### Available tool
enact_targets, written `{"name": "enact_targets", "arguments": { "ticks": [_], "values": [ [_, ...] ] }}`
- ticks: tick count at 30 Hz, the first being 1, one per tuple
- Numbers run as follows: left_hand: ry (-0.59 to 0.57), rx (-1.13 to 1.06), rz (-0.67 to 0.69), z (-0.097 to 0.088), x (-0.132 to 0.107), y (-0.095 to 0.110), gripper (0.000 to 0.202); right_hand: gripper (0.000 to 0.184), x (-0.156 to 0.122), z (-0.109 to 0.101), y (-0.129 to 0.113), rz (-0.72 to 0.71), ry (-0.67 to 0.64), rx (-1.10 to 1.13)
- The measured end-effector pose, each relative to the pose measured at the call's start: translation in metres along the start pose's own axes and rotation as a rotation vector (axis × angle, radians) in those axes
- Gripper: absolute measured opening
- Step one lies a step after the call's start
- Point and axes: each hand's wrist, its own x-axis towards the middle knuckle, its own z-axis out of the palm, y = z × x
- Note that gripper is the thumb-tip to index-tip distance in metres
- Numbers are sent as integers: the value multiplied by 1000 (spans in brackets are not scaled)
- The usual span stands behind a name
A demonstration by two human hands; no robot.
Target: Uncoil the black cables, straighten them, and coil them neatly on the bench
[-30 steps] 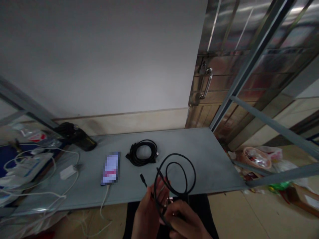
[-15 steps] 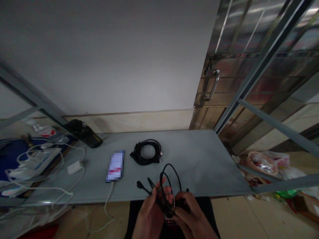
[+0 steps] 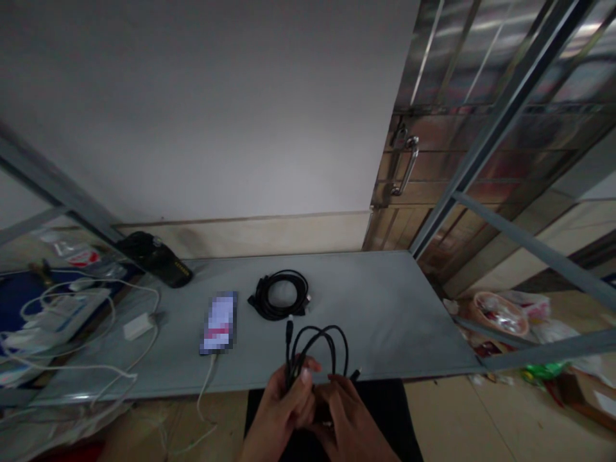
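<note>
My left hand (image 3: 292, 399) is closed around a bundle of black cable (image 3: 321, 333), whose loops rise above my fingers. A plug end of that cable stands up beside the loops, and another end pokes out past my right hand (image 3: 339, 410). The right hand is closed on the same cable, close against the left; its fingertips are partly hidden. Both hands are at the front edge of the grey table (image 3: 380, 308). Just beyond them a coiled black cable (image 3: 260, 301) lies flat on the table.
A phone (image 3: 219, 324) with a white charging cord lies to the left. Behind it a black bottle-shaped object (image 3: 161, 260) rests on its side. A white adapter (image 3: 138, 327) and a power strip (image 3: 72, 317) sit farther left. Metal posts (image 3: 495, 135) frame the table.
The cable loops have spread wider, and one plug end has swung from pointing left to standing upright. My left hand has closed more tightly around the bundle. The view has shifted slightly.
</note>
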Motion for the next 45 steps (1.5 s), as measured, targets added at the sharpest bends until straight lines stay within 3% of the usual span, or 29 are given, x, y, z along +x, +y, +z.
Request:
{"name": "enact_targets", "arguments": {
  "ticks": [3,6,10,14,18,23,27,30,35,38,42,45],
  "values": [
    [57,322,162,-21,21,20,63,36,30,0,13,-92,-80,-207],
    [162,556,386,-46,55,53,61,24,77,4,32,-158,-109,-338],
    [446,930,619,-91,115,86,54,19,148,24,62,-177,-125,-387],
    [604,1085,619,-132,167,90,39,16,192,48,81,-139,-259,-450],
    [686,1125,635,-154,183,73,40,18,203,61,78,-151,-293,-436],
    [739,1117,749,-155,163,44,56,62,206,75,62,-96,-351,-399],
    [730,1093,829,-147,122,30,50,33,205,84,64,-75,-398,-437],
    [687,1063,767,-144,75,20,43,29,191,75,73,-64,-403,-433],
    [674,1053,672,-147,-8,-6,36,26,143,31,106,-45,-375,-471],
    [665,1007,590,-143,-35,-24,36,22,117,-1,133,-11,-338,-513],
    [671,960,565,-124,-31,-34,34,36,104,-46,145,44,-228,-556],
    [615,978,617,-107,-10,-25,32,56,100,-93,115,29,20,-501]
  ]
}}
